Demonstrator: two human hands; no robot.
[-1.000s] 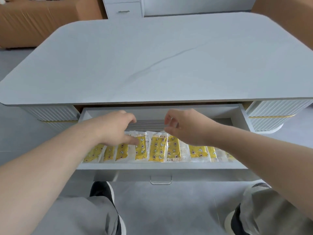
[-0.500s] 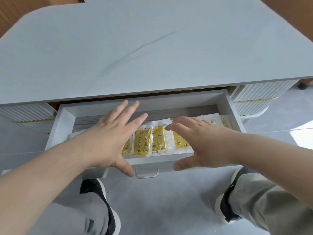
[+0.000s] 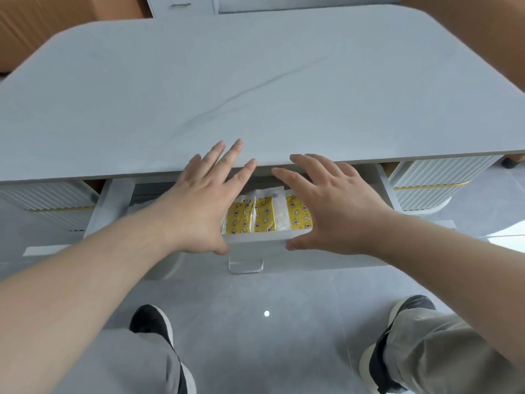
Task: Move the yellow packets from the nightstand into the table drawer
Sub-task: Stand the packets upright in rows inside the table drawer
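Note:
Several yellow packets [image 3: 265, 214] with star prints lie in a row inside the white table drawer [image 3: 113, 200], which stands partly open under the grey tabletop [image 3: 255, 81]. My left hand [image 3: 204, 200] and my right hand [image 3: 329, 206] hover flat over the drawer with straight, spread fingers. Each thumb touches the drawer's front edge, either side of the clear handle [image 3: 245, 265]. Both hands hide the packets to the left and right; neither hand holds anything.
Ribbed white table bases [image 3: 426, 186] flank the drawer. My two shoes [image 3: 153, 322] and trouser legs stand on the grey tiled floor below. A white cabinet [image 3: 181, 7] and brown furniture sit behind the table.
Both hands left the packets, spread flat and set thumbs against the drawer front. The drawer slid inward under the tabletop, showing fewer packets than before.

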